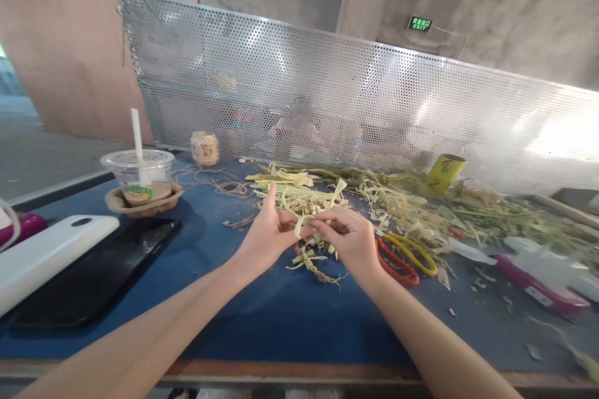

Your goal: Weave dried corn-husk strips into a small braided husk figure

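Observation:
Both hands meet over a pile of pale dried plant strips near the middle of the table. My left hand point(270, 229) has its thumb raised, and its fingers close on a light green strip point(298, 224). From the other side my right hand point(347, 232) pinches the same strip between thumb and fingers. A knotted bundle of plant fibre point(314, 264) lies just below the hands. Scissors with one red and one yellow handle point(406, 255) rest beside my right hand. More pale strips point(285, 176) lie behind the hands.
On the left are a lidded cup point(145, 171) in a cardboard holder, a black phone point(98, 274) and a white device point(56, 255). Plant scraps point(505, 218), a yellow-green tube point(444, 173) and a purple tool point(538, 287) are on the right. A perforated metal screen point(327, 93) stands behind.

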Demonstrator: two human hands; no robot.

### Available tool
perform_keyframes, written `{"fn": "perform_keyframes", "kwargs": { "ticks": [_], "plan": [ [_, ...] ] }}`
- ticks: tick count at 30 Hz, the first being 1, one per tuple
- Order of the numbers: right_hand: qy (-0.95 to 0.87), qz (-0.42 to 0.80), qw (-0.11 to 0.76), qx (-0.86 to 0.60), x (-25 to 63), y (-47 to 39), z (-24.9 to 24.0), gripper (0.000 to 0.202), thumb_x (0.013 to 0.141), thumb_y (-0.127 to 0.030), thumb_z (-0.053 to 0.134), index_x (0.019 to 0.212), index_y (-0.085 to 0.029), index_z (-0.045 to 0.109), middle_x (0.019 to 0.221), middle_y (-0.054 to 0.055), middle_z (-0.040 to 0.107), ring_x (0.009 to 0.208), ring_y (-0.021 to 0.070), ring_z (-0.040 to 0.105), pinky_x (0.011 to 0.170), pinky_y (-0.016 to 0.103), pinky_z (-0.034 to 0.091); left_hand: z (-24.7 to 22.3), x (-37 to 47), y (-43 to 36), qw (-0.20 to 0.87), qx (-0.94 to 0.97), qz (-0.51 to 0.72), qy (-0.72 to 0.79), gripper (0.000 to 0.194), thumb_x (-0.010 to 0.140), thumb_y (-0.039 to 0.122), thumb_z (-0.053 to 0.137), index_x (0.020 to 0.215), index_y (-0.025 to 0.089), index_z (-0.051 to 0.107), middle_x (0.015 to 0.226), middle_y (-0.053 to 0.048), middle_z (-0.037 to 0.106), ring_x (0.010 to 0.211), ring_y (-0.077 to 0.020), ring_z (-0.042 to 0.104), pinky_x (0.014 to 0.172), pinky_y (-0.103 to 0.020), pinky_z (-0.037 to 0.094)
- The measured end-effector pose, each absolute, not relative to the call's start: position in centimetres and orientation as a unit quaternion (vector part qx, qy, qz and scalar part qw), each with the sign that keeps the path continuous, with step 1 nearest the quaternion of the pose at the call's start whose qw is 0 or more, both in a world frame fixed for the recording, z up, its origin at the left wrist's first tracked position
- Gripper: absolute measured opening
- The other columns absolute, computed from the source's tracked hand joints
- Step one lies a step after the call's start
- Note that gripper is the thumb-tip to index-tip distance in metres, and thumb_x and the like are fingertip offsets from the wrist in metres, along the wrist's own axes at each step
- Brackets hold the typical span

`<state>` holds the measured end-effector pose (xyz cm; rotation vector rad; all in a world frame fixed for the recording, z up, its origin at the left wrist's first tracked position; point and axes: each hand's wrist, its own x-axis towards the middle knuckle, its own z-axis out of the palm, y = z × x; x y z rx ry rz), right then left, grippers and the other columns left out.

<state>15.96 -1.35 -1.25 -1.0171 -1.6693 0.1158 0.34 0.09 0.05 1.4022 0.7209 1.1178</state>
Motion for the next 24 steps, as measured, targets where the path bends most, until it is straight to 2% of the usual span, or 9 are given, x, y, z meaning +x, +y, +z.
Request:
{"fn": "perform_keyframes", "kwargs": {
  "ticks": [5,7,10,15,18,20,22,23,24],
  "plan": [
    [-0.733,-0.018,0.541,-0.412,16.0,-1.8,-1.3,0.017,0.083,-0.018,0.055,0.086,-0.022,0.071,0.078,0.004,0.07,0.07,0.0154,0.065,0.063,0.025,0.053,-0.1,0.3,0.3,0.552,0.603,0.476,0.325,0.121,0.067,0.022,0.074,0.141,0.01,-0.021,0.057,0.002,0.064,0.046,-0.0128,0.054,0.049,-0.024,0.043],
    [-0.742,-0.055,0.532,-0.404,16.1,-2.0,-1.3,0.02,0.085,-0.019,0.053,0.095,-0.022,0.069,0.086,0.005,0.07,0.075,0.0152,0.065,0.066,0.025,0.053,-0.2,0.2,0.4,0.549,0.595,0.483,0.333,0.117,0.068,0.027,0.073,0.142,0.01,-0.016,0.058,0.001,0.064,0.052,-0.016,0.059,0.05,-0.025,0.044],
    [-0.765,-0.105,0.502,-0.39,16.2,-2.1,-1.5,0.024,0.087,-0.018,0.048,0.102,-0.022,0.067,0.089,0.006,0.071,0.075,0.0146,0.066,0.066,0.024,0.053,-0.3,0.3,0.5,0.572,0.561,0.497,0.334,0.113,0.07,0.025,0.072,0.143,0.01,-0.013,0.058,0.002,0.062,0.059,-0.0186,0.063,0.049,-0.024,0.043],
    [-0.771,-0.067,0.495,-0.395,16.5,-2.0,-2.1,0.023,0.087,-0.026,0.049,0.107,-0.023,0.06,0.095,0.008,0.069,0.072,0.0167,0.067,0.065,0.028,0.054,-0.2,0.3,0.5,0.581,0.554,0.493,0.337,0.113,0.068,0.021,0.073,0.143,0.009,-0.011,0.059,0.003,0.063,0.048,-0.0108,0.054,0.046,-0.022,0.039],
    [-0.768,0.007,0.502,-0.398,16.5,-2.0,-2.5,0.041,0.087,-0.032,0.05,0.126,-0.021,0.044,0.099,0.011,0.068,0.067,0.0181,0.067,0.063,0.032,0.055,-0.2,0.1,0.4,0.575,0.562,0.494,0.331,0.116,0.064,0.02,0.076,0.143,0.013,-0.009,0.065,0.002,0.066,0.049,-0.0097,0.053,0.046,-0.021,0.037],
    [-0.766,0.045,0.505,-0.396,16.5,-2.1,-2.4,0.06,0.087,-0.033,0.05,0.139,-0.019,0.022,0.094,0.012,0.069,0.063,0.0188,0.067,0.059,0.033,0.055,-0.2,0.0,0.3,0.57,0.578,0.488,0.32,0.117,0.065,0.021,0.075,0.143,0.014,-0.011,0.068,0.0,0.067,0.052,-0.0108,0.055,0.047,-0.021,0.037],
    [-0.766,0.068,0.503,-0.395,16.3,-2.3,-2.1,0.078,0.087,-0.033,0.051,0.144,-0.016,0.001,0.088,0.01,0.071,0.061,0.0192,0.066,0.055,0.033,0.054,-0.1,0.0,0.2,0.565,0.597,0.476,0.312,0.114,0.067,0.021,0.073,0.143,0.014,-0.012,0.07,-0.001,0.068,0.055,-0.0116,0.057,0.05,-0.022,0.039],
    [-0.765,0.074,0.499,-0.399,16.3,-2.4,-1.8,0.083,0.086,-0.032,0.053,0.144,-0.015,-0.005,0.085,0.009,0.071,0.06,0.0191,0.066,0.054,0.032,0.054,-0.1,0.0,0.1,0.559,0.608,0.47,0.31,0.113,0.068,0.021,0.072,0.143,0.013,-0.012,0.071,-0.001,0.068,0.057,-0.012,0.057,0.053,-0.023,0.041],
    [-0.765,0.075,0.494,-0.406,16.3,-2.4,-1.6,0.084,0.086,-0.032,0.054,0.144,-0.015,-0.004,0.084,0.008,0.072,0.059,0.0186,0.066,0.054,0.032,0.054,0.0,0.0,0.1,0.551,0.621,0.462,0.311,0.111,0.069,0.02,0.07,0.143,0.012,-0.013,0.072,-0.002,0.068,0.059,-0.0125,0.058,0.056,-0.023,0.042]
  ]
}}
